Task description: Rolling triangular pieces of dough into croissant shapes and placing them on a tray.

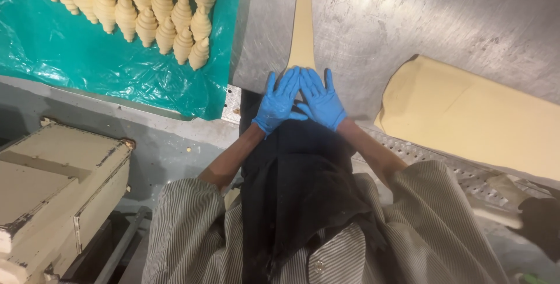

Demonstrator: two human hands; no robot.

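Both hands in blue gloves, flat, fingers spread, palms down. Left hand (277, 102) and right hand (321, 100) sit side by side, fingertips angled in toward each other and touching or nearly so near the top. Neither is gripping; both are open and pressing down.

Under the fingertips: the wide base of a long triangular dough strip (303, 24). The strip runs straight away from the hands, narrowing toward the top edge of the view. Only the fingertips cover the near end; the palms sit back over the table edge and the dark apron (297, 173). Can't tell whether the base is already rolled under the fingers.

The strip lies on a steel table (408, 21), scuffed, with bare metal on either side of it.

Right of the right hand, well apart: a large flat dough sheet (472, 115) lying at an angle and overhanging a perforated metal section (420, 153) at the table edge.

Left of the left hand, past the table edge: a tray lined with teal plastic film (87, 56), holding rows of shaped raw croissants (146, 4), packed tight, at top left of the view.

Lower left: cream-coloured worn box or cabinet (52, 185), at floor level.

Person wears a striped shirt (431, 225), sleeves rolled, forearms bare.
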